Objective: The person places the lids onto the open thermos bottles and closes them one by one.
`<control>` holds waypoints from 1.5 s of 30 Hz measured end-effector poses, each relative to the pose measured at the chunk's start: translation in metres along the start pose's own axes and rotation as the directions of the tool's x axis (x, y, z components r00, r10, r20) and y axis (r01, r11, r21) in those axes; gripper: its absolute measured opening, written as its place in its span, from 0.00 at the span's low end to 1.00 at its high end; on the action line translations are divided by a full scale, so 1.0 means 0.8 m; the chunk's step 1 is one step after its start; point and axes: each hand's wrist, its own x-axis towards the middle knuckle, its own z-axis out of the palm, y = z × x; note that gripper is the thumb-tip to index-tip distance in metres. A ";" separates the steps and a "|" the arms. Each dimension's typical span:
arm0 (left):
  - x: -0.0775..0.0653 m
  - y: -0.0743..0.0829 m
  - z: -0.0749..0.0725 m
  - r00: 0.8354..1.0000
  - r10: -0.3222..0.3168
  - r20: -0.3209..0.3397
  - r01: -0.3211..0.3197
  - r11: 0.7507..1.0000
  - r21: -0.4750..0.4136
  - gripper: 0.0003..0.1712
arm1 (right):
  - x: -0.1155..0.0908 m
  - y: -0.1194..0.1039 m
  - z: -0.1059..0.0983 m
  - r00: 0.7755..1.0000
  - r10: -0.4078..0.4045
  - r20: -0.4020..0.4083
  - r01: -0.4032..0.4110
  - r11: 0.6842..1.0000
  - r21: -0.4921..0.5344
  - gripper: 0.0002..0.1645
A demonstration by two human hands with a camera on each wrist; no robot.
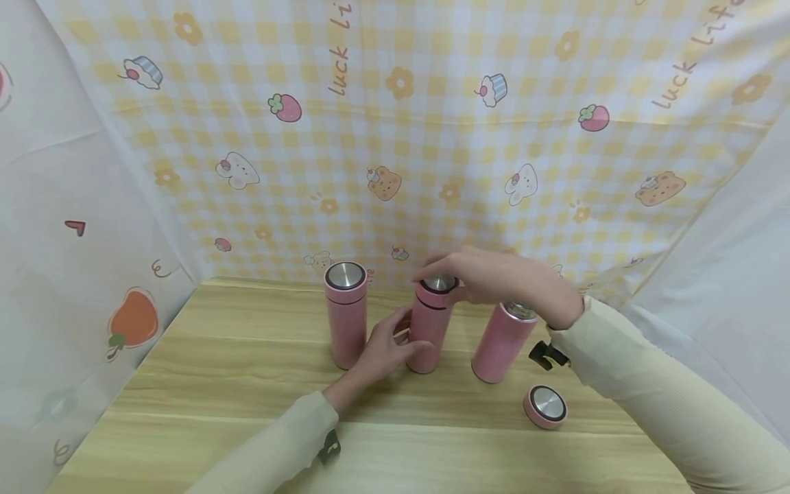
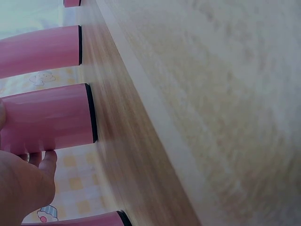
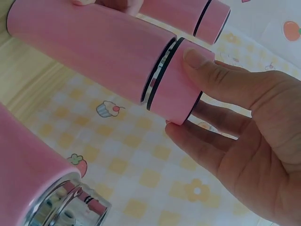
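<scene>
A pink thermos bottle (image 1: 426, 333) stands upright in the middle of the table. My left hand (image 1: 381, 357) grips its body from the left, with the thumb across the front; in the left wrist view the bottle's dark base meets the wood. My right hand (image 3: 244, 127) holds the pink lid (image 3: 175, 81) of this bottle between thumb and fingers. Between lid and body a strip of shiny metal neck shows, wider along one side, so the lid sits slightly raised. To the right stands a lidless pink thermos (image 1: 501, 346), its steel neck (image 3: 70, 205) bare.
On the left is another pink thermos (image 1: 347, 326) with its lid on. A loose lid (image 1: 548, 403), silver top upward, lies at the front right of the wooden table (image 1: 247, 384). A patterned cloth (image 1: 432, 144) hangs close behind the bottles.
</scene>
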 end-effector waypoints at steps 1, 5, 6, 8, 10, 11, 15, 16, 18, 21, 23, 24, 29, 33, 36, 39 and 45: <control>0.000 0.000 0.000 1.000 -0.001 0.000 0.001 1.000 0.000 0.40 | 0.000 0.000 0.000 1.000 0.005 0.002 -0.005 1.000 -0.006 0.34; 0.000 0.000 0.000 1.000 -0.002 0.000 0.002 1.000 0.001 0.40 | 0.002 -0.001 0.002 1.000 0.013 0.003 -0.012 1.000 -0.019 0.33; 0.000 0.001 0.000 1.000 -0.003 0.000 0.003 1.000 0.002 0.40 | 0.002 -0.001 0.002 1.000 0.010 0.002 -0.010 1.000 -0.021 0.33; 0.000 0.001 0.000 1.000 -0.003 0.000 0.003 1.000 0.003 0.39 | 0.002 -0.001 0.003 1.000 0.010 -0.001 -0.010 0.999 -0.032 0.32; 0.000 0.000 0.000 1.000 -0.002 -0.001 0.002 1.000 0.005 0.39 | 0.002 -0.001 0.003 1.000 0.015 -0.002 -0.015 0.999 -0.044 0.32; 0.000 0.001 0.000 1.000 -0.002 -0.001 0.002 1.000 0.006 0.40 | 0.002 -0.002 0.002 1.000 0.016 -0.004 -0.016 0.999 -0.049 0.32; -0.001 0.001 0.000 1.000 -0.003 -0.002 0.003 1.000 0.006 0.40 | 0.003 -0.002 0.003 0.999 0.027 -0.022 -0.029 0.998 -0.062 0.30; 0.000 0.001 0.001 1.000 -0.004 -0.002 0.004 1.000 0.007 0.40 | 0.004 -0.002 0.004 0.999 0.027 -0.028 -0.029 0.997 -0.066 0.29; -0.001 0.001 0.001 1.000 -0.003 -0.002 0.003 1.000 0.007 0.40 | 0.005 -0.001 0.004 0.999 0.022 -0.042 -0.026 0.997 -0.073 0.27; 0.000 0.001 0.001 1.000 0.003 0.001 -0.003 1.000 0.010 0.40 | 0.005 -0.001 0.005 0.998 0.021 -0.053 -0.025 0.996 -0.083 0.26; 0.000 0.001 0.001 1.000 0.002 0.002 -0.002 1.000 0.008 0.40 | 0.006 -0.001 0.005 0.998 0.028 -0.058 -0.033 0.996 -0.088 0.25; 0.000 0.001 0.001 1.000 0.000 0.001 0.000 1.000 0.007 0.40 | 0.006 -0.002 0.005 0.998 0.032 -0.062 -0.038 0.995 -0.092 0.23; 0.001 0.002 0.001 1.000 -0.014 -0.008 0.014 1.000 0.001 0.40 | 0.007 -0.003 0.006 0.995 0.055 -0.087 -0.064 0.992 -0.111 0.20; 0.000 0.002 0.001 1.000 -0.002 -0.010 0.002 1.000 0.003 0.39 | 0.006 -0.003 0.008 0.992 0.048 -0.118 -0.063 0.990 -0.126 0.22; 0.001 0.002 0.001 1.000 0.008 -0.009 -0.008 1.000 0.002 0.39 | 0.005 -0.001 0.010 0.989 0.037 -0.142 -0.056 0.989 -0.137 0.25; 0.001 0.001 0.000 1.000 0.010 -0.008 -0.010 1.000 0.001 0.39 | 0.004 0.002 0.011 0.987 0.021 -0.156 -0.044 0.989 -0.144 0.30; 0.000 -0.001 0.000 1.000 0.011 -0.001 -0.011 1.000 0.001 0.39 | -0.002 0.009 0.008 0.993 -0.026 -0.117 0.020 0.998 -0.053 0.39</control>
